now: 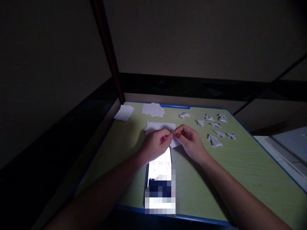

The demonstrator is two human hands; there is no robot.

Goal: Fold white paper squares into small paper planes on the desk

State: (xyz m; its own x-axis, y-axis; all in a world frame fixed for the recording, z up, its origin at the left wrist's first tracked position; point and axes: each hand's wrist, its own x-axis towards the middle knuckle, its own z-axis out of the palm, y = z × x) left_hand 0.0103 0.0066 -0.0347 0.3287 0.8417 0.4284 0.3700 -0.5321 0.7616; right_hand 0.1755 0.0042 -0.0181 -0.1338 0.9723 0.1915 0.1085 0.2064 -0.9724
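Observation:
My left hand (154,143) and my right hand (190,140) meet over the middle of a green table (240,166). Both pinch a small white piece of paper (175,142) between fingertips, just above the table. A stack of white paper sheets (160,126) lies right behind my hands. A lit phone (160,179) showing a timer lies flat under my wrists, near the front edge.
Several folded white paper figures (216,127) are spread over the right rear of the table, one more (184,115) nearer the middle. Two piles of paper squares (153,109) (124,112) sit at the back left. The table has a blue rim (182,217). The room is dark.

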